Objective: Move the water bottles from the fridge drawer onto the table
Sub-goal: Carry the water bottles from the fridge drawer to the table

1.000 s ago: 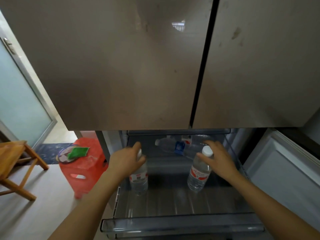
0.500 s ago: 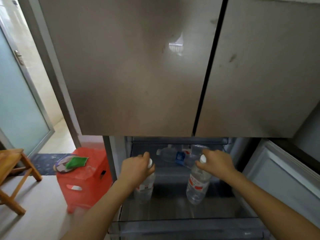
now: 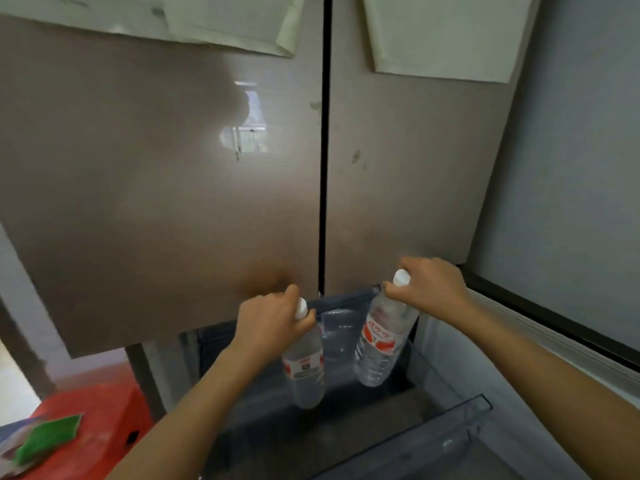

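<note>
Fingers (image 3: 306, 320) of the left hand (image 3: 273, 323) are curled tight round a bottle neck just under the white cap (image 3: 301, 308), thumb riding above. That's a firm grip. Same story on the right hand (image 3: 429, 289): fingertips (image 3: 391, 293) pinch the neck below its own cap (image 3: 401, 278). 2 hands, 2 bottles, nothing spare.

The left bottle (image 3: 306, 368) hangs almost straight down, off the floor of the fridge drawer (image 3: 450, 427). The right bottle (image 3: 381, 344) hangs higher and slanted, base swung toward its partner, with a gap between them.

Progress? I'd call it early. Both bottles are up but they hang over the drawer, and no table is in view, so the carry and the set-down are all to come. Blurred clear shapes sit at the back of the drawer, and I cannot tell if they are more bottles.

Now the room to move. The lower edge of the closed fridge doors (image 3: 173, 202) sits right above the knuckles, so straight up looks tight. The drawer's clear front wall stands between bottles and body, and the bases must pass over it. A red stool (image 3: 93, 420) sits low on the left and a pale panel with a dark rim (image 3: 554, 323) crowds the right. The best way out looks to be back toward the body.
</note>
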Motion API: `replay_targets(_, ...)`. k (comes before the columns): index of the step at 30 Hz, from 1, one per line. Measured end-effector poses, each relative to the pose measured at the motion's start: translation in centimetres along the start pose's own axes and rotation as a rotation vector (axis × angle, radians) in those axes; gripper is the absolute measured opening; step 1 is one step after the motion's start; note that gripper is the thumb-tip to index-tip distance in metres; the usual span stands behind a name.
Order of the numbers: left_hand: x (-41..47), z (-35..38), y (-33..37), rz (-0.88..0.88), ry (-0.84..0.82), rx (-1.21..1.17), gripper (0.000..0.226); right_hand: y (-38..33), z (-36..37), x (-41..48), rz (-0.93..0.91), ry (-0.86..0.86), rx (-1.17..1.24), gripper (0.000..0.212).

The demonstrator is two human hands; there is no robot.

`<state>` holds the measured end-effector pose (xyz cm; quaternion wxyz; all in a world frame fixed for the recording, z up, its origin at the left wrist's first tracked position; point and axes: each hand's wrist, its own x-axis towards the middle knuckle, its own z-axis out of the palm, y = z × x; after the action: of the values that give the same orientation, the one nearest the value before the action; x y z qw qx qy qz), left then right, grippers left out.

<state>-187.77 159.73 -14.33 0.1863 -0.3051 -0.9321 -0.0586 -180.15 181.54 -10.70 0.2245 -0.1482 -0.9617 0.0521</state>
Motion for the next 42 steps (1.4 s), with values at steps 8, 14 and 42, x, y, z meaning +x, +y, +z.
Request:
replay_targets(8, 1.8, -2.0, 3.1, 0.155, 0.118, -0.326, 0.034, 4.9, -6.3, -5.4, 0.297, 0.121, 0.047, 0.020)
replay_targets(14, 2.3, -2.7, 7.5, 0.202, 0.153, -0.549, 0.045, 7.8, -8.3, -9.7, 0.382, 0.034, -0.098, 0.019)
replay_targets(42, -21.1, -3.8, 23.8, -0.644, 0.091, -0.335, 0.031, 16.9, -4.1, -22.3, -0.209, -0.345, 0.361, 0.020)
